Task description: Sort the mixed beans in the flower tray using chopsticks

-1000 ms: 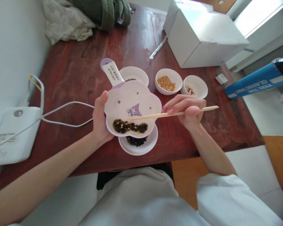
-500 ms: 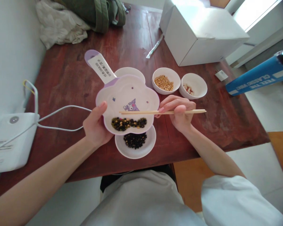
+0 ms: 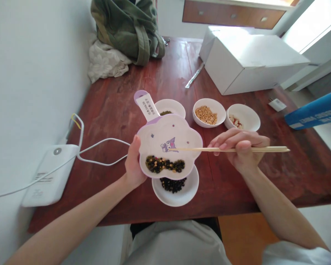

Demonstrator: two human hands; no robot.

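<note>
Over the surface (image 3: 113, 117), the left hand (image 3: 135, 165) clamps its fingers on a flower-shaped tray (image 3: 182, 130) of unsorted beans (image 3: 165, 165), the right hand (image 3: 242, 149) pinches chopsticks (image 3: 270, 149), and bowls (image 3: 191, 191) already hold black beans (image 3: 173, 184) and yellow beans (image 3: 206, 115).

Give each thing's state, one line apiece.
Flower-shaped dish, held up, mixed beans inside
Chopsticks, held, tips over the dish
Left hand, closed on the dish
Right hand, closed on the chopsticks
Near bowl, partly hidden, black beans inside
Far left bowl, partly hidden, green contents
Far middle bowl, yellow beans inside
Far right bowl, pale and red pieces inside
Pale cloth, crumpled
White cable, looped
White box, unclear whether shut
</note>
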